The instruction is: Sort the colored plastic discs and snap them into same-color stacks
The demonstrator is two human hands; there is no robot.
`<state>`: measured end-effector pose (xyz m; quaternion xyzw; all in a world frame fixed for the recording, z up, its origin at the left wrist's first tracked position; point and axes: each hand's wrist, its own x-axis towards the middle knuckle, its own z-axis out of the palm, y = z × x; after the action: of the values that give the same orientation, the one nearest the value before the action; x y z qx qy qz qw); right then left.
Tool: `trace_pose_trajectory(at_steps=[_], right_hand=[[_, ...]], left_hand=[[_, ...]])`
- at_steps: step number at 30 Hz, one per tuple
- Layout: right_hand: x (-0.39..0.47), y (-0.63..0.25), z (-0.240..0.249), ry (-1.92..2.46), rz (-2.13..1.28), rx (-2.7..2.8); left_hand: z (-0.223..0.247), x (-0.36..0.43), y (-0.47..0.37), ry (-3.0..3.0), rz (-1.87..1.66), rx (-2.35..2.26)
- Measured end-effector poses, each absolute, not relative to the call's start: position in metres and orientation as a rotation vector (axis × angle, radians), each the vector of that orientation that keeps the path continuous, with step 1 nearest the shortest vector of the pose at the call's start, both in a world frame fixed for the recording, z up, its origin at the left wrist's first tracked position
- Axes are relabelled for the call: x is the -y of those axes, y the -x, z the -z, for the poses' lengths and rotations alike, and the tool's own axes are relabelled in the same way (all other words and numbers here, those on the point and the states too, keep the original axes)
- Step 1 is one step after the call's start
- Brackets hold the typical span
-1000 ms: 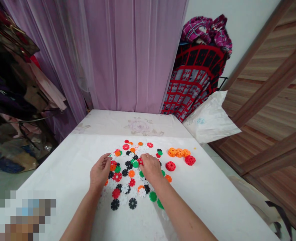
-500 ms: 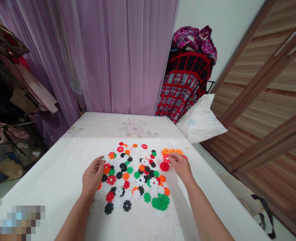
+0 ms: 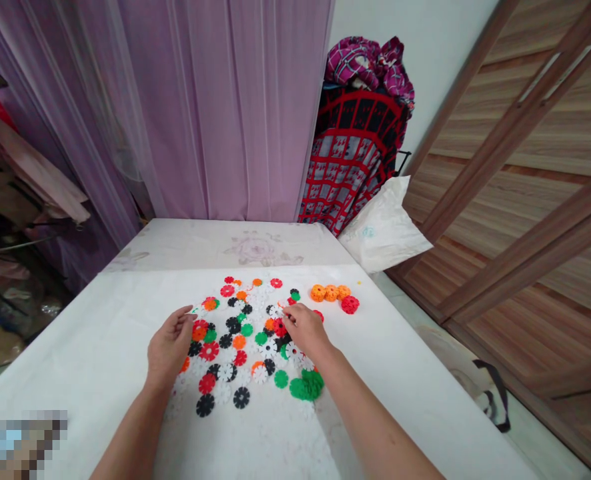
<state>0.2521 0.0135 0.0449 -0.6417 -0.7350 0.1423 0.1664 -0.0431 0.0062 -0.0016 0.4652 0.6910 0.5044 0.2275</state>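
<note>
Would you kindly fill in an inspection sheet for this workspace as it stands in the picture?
Surface: white table cover, a faded floral print at the far end.
Job's things: loose snowflake discs in red, orange, green, black and white, scattered between the hands; sorted orange stacks with a red stack beside them at the far right; a green pile near the right forearm.
Clutter: nothing seen.
Hands: left hand rests at the left edge of the scatter, fingers curled; right hand reaches into the discs, grip unclear.
Cables: nothing seen.
Surroundings: purple curtain, red-and-black blanket, white pillow, wooden door.
</note>
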Motion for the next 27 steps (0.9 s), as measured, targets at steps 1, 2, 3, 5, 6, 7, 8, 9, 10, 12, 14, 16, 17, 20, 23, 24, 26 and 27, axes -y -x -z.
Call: trace_pose_trajectory(at_steps=[1, 2, 3, 5, 6, 7, 8, 9, 10, 12, 14, 16, 17, 20, 23, 24, 26, 27], right_hand=[[-0.012, -0.252, -0.046, 1.838, -0.392, 2.132], [-0.010, -0.252, -0.046, 1.848, -0.379, 2.172], [-0.008, -0.250, -0.047, 1.860, -0.361, 2.210], [-0.005, -0.246, -0.048, 1.901, -0.312, 2.262], [-0.005, -0.243, -0.048, 1.925, -0.283, 2.274], [-0.004, -0.241, -0.049, 1.948, -0.256, 2.281], [-0.004, -0.238, -0.050, 1.968, -0.231, 2.286], [-0.003, -0.235, -0.051, 1.983, -0.210, 2.292], [-0.003, -0.233, -0.052, 1.991, -0.193, 2.297], [-0.002, -0.230, -0.053, 1.988, -0.190, 2.279], [-0.001, -0.233, -0.051, 1.942, -0.244, 2.183], [0.000, -0.243, -0.047, 1.840, -0.342, 2.028], [0.000, -0.250, -0.044, 1.778, -0.380, 1.943], [-0.001, -0.281, -0.036, 1.627, -0.401, 1.685], [-0.005, -0.314, -0.026, 1.559, -0.389, 1.441], [-0.006, -0.323, -0.023, 1.543, -0.388, 1.390], [-0.008, -0.335, -0.016, 1.517, -0.378, 1.339], [-0.008, -0.339, -0.012, 1.508, -0.366, 1.328]], left_hand=[[0.002, -0.006, 0.043, -1.279, -1.390, -1.897], [0.002, -0.006, 0.043, -1.277, -1.390, -1.888], [0.002, -0.007, 0.043, -1.277, -1.392, -1.882], [0.004, -0.007, 0.044, -1.278, -1.396, -1.881], [0.005, -0.007, 0.044, -1.281, -1.399, -1.882], [0.007, -0.007, 0.045, -1.286, -1.407, -1.881], [0.008, -0.007, 0.045, -1.292, -1.416, -1.875], [0.009, -0.008, 0.045, -1.299, -1.422, -1.867], [0.010, -0.008, 0.046, -1.301, -1.428, -1.861], [0.011, -0.009, 0.046, -1.297, -1.427, -1.857], [0.010, -0.009, 0.046, -1.289, -1.415, -1.862], [0.008, -0.009, 0.045, -1.278, -1.404, -1.869], [0.007, -0.009, 0.045, -1.273, -1.399, -1.872], [0.004, -0.008, 0.044, -1.265, -1.397, -1.885], [0.001, -0.007, 0.044, -1.271, -1.379, -1.914], [0.000, -0.007, 0.044, -1.269, -1.370, -1.926], [-0.001, -0.007, 0.044, -1.264, -1.359, -1.938], [-0.002, -0.007, 0.044, -1.264, -1.358, -1.941]])
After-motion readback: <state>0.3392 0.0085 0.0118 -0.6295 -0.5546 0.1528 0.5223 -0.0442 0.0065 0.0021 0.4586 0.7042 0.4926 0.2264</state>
